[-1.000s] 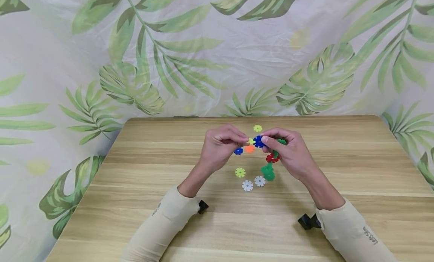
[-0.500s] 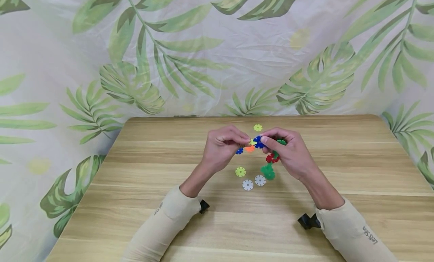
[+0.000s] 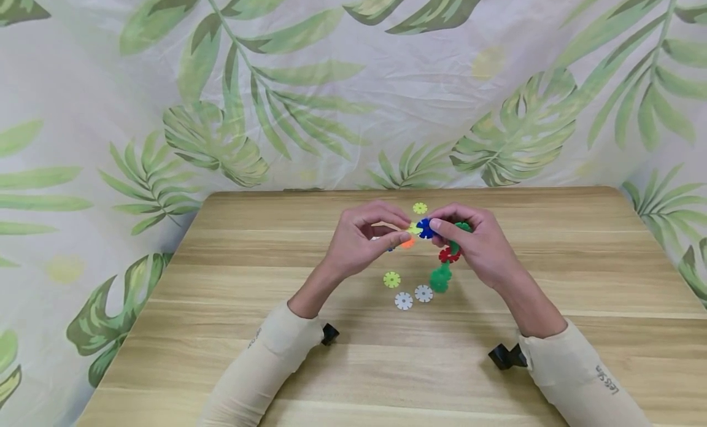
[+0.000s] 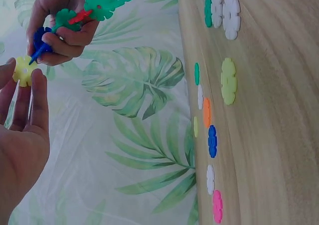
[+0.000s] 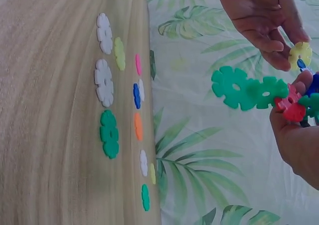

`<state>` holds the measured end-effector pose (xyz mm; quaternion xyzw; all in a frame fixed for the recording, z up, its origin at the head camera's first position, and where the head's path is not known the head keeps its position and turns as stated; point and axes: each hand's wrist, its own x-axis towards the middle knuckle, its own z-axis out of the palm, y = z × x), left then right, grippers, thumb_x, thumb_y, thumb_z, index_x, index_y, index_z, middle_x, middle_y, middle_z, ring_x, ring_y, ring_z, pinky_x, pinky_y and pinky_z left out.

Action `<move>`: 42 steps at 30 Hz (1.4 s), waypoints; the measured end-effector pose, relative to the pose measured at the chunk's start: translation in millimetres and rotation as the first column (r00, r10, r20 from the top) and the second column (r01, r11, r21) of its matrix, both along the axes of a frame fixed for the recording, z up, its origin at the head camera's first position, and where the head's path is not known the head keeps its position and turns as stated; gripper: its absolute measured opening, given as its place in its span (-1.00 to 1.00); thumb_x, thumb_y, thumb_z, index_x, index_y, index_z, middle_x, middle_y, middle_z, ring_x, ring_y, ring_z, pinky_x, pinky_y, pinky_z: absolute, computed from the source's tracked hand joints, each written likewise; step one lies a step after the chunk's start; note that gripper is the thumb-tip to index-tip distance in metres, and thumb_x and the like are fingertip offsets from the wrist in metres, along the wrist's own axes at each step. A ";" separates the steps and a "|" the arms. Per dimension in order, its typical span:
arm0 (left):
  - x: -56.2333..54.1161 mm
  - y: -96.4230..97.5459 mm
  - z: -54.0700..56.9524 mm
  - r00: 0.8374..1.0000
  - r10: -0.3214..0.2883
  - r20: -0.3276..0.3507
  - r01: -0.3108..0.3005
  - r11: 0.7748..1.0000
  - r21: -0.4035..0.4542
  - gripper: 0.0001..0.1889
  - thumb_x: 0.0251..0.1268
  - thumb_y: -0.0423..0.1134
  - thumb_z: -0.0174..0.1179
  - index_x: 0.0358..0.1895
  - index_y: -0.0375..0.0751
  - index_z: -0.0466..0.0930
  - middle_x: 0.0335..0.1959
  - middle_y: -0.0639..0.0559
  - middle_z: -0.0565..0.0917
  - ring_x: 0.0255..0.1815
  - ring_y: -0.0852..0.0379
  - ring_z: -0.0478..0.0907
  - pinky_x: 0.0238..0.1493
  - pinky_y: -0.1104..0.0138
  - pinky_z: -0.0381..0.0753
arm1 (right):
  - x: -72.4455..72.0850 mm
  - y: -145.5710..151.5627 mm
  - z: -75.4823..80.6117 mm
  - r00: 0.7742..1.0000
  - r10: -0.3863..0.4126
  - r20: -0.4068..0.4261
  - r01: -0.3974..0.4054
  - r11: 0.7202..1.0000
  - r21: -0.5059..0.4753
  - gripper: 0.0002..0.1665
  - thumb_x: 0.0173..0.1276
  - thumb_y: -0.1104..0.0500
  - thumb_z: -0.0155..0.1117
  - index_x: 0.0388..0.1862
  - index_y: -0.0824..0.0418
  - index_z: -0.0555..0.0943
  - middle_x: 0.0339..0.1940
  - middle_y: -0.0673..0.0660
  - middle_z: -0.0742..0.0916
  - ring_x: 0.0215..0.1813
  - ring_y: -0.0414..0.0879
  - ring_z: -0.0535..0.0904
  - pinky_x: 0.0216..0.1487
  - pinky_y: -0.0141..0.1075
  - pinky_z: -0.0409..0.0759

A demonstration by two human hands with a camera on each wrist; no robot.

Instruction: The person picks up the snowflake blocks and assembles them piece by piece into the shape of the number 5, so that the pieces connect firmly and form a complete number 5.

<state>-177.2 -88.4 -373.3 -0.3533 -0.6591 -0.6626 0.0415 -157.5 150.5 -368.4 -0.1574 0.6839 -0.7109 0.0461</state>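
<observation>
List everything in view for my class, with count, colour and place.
Table: 1, wood-grain, in the foreground
Cloth: 1, pale with green leaves, behind table
White discs: 4, white, on table
Loose yellow discs: 2, yellow, on table
Loose green discs: 2, green, on table
Orange disc: 1, orange, on table
Loose blue disc: 1, blue, on table
Pink disc: 1, pink, on table
Held blue disc: 1, blue, raised
Held yellow disc: 1, yellow, touching held blue disc
Held green discs: 3, green, raised
Red disc: 1, red, between held green discs
Black devices: 2, black, lower head view
Sleeves: 2, beige, lower head view
Left hand: 1, bare, pinching held yellow disc
Right hand: 1, bare, holding held blue disc
</observation>
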 end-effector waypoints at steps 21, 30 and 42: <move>4.9 3.3 0.1 0.997 0.039 0.067 -0.037 0.999 -0.027 -0.88 0.20 -0.62 0.47 -0.24 -0.48 0.76 -0.13 -0.33 0.70 -0.12 0.15 0.73 -0.03 0.14 0.88 | 1.1 3.0 -4.8 0.998 0.025 -0.061 -0.015 0.985 0.173 -0.82 0.54 0.24 0.40 0.04 0.25 0.76 -0.34 0.02 0.73 -0.32 -0.12 0.64 -0.36 -0.27 0.78; 4.0 -1.8 5.5 0.996 0.038 0.084 -0.033 0.998 -0.063 -0.84 0.25 -0.59 0.46 -0.13 -0.46 0.76 -0.08 -0.30 0.73 -0.04 0.07 0.79 -0.08 0.20 0.88 | 0.2 4.6 -1.5 0.999 0.023 -0.042 -0.014 0.979 0.202 -0.79 0.51 0.19 0.45 0.04 0.25 0.79 -0.32 0.01 0.79 -0.28 -0.10 0.71 -0.30 -0.26 0.80; -10.4 -25.1 8.9 0.968 0.171 0.182 -0.123 0.961 -0.246 -0.76 0.39 -0.37 0.45 0.06 -0.30 0.77 0.03 -0.25 0.80 0.02 0.01 0.80 0.05 0.26 0.84 | -1.8 11.8 1.9 0.999 0.016 -0.049 -0.008 0.989 0.148 -0.74 0.52 0.24 0.43 0.05 0.39 0.75 -0.33 -0.01 0.80 -0.32 -0.15 0.68 -0.32 -0.37 0.71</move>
